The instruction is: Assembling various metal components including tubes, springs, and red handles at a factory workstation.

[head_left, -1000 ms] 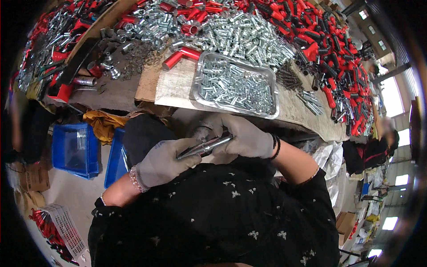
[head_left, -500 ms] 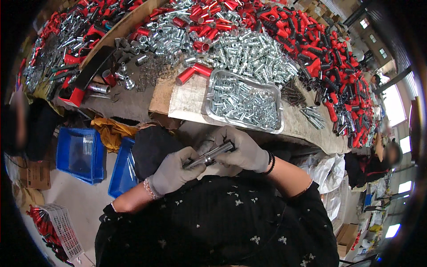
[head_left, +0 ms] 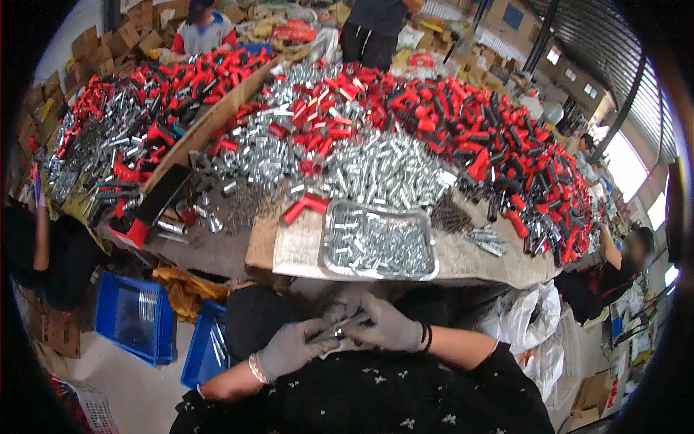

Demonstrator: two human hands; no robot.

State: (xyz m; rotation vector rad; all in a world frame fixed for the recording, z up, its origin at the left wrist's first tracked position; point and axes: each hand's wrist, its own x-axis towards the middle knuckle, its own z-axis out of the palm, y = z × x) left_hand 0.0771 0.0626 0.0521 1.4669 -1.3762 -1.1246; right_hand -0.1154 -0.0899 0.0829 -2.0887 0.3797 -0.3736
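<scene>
Both my hands wear light grey work gloves and meet over my lap, below the table's front edge. My left hand (head_left: 293,349) is closed round one end of a shiny metal tube-shaped part (head_left: 338,333). On its other end, my right hand (head_left: 382,324) has its fingers wrapped; some blur hides the fingertips. The part slants up to the right. Just beyond the hands, a clear tray (head_left: 325,249) full of small silver pins lies at the table edge. Two red tubes (head_left: 303,208) rest by its far left corner.
Silver sleeves (head_left: 383,170) and red-and-black handles (head_left: 499,137) are heaped behind the tray. A wooden divider (head_left: 210,119) splits the table. Blue bins (head_left: 130,351) stand at lower left. Co-workers (head_left: 206,36) sit or stand around, one (head_left: 625,267) at right.
The view has tilted up, bringing in the far side of the table and more people. Both hands still hold the metal part; the right fingers have shifted on it.
</scene>
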